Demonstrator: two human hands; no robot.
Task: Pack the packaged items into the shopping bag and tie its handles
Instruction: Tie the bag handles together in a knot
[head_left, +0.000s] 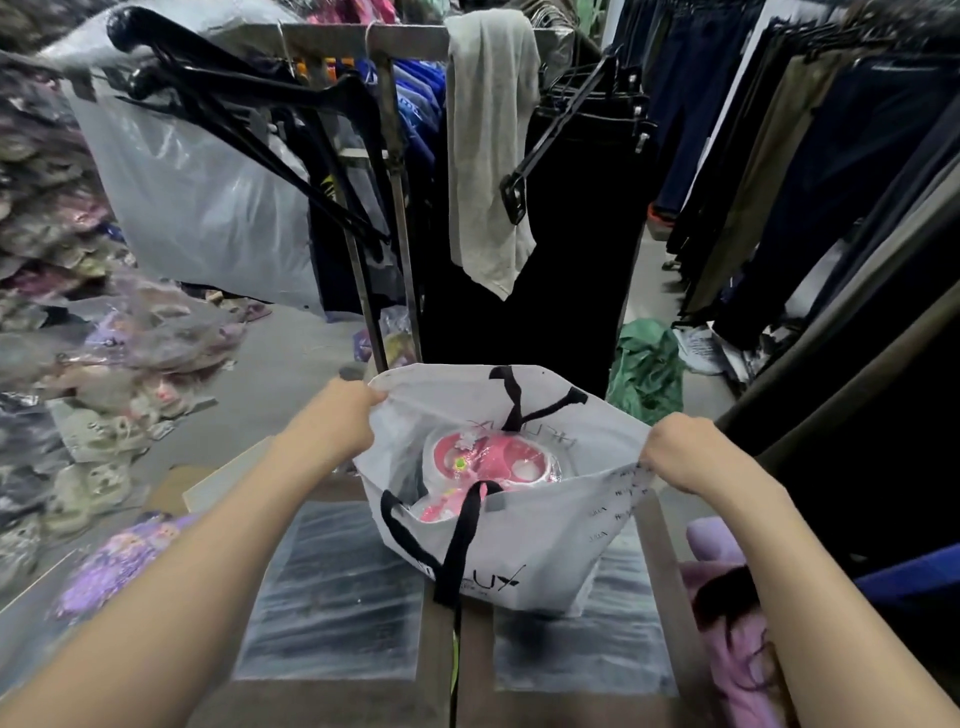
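Note:
A white shopping bag (519, 551) with black ribbon handles stands open on the table in front of me. My left hand (340, 415) grips the bag's left rim and my right hand (685, 449) grips its right rim, holding the mouth wide. Inside lie pink packaged items (483, 460) wrapped in clear plastic. The near black handle (462, 540) hangs down over the bag's front; the far handle (524, 400) lies against the back wall.
Clear plastic sleeves (332, 587) lie flat on the table under the bag. Purple packaged goods (119, 561) sit at the left, a pink cloth (727, 623) at the right. Piles of packaged items fill the left; clothes racks (779, 182) stand behind and right.

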